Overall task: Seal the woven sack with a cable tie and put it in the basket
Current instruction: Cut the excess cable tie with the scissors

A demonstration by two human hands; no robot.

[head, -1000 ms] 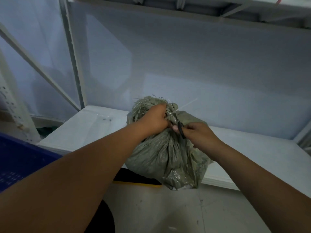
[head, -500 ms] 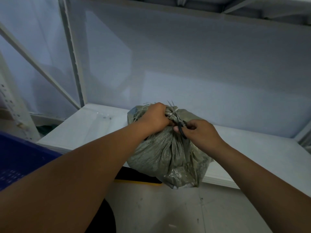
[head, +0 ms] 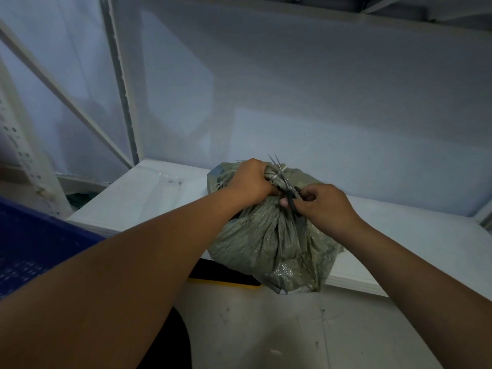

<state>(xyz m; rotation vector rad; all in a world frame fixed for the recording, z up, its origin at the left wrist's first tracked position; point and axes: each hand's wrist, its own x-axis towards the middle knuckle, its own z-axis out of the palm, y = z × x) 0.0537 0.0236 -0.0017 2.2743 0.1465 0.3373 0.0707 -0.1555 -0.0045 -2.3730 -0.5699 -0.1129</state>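
Observation:
A grey-green woven sack [head: 269, 243] sits at the front edge of a white shelf board [head: 138, 198], its bunched neck gathered at the top. My left hand [head: 249, 182] grips that neck from the left. A pale cable tie [head: 277, 174] circles the neck just right of my left fingers. My right hand [head: 323, 206] holds black-handled scissors [head: 288, 191], whose parted blades point up and back past the tie. The blue basket [head: 29, 243] stands low at the left edge.
A white panel closes the back of the shelf. White rack uprights and a diagonal brace [head: 66, 102] stand at the left. Below the shelf edge lie a black and yellow strip [head: 226, 278] and grey floor.
The long free tail of the cable tie that stuck out to the right a second ago is gone. Scissor blades now stand up at the neck, and my right hand has shifted slightly right.

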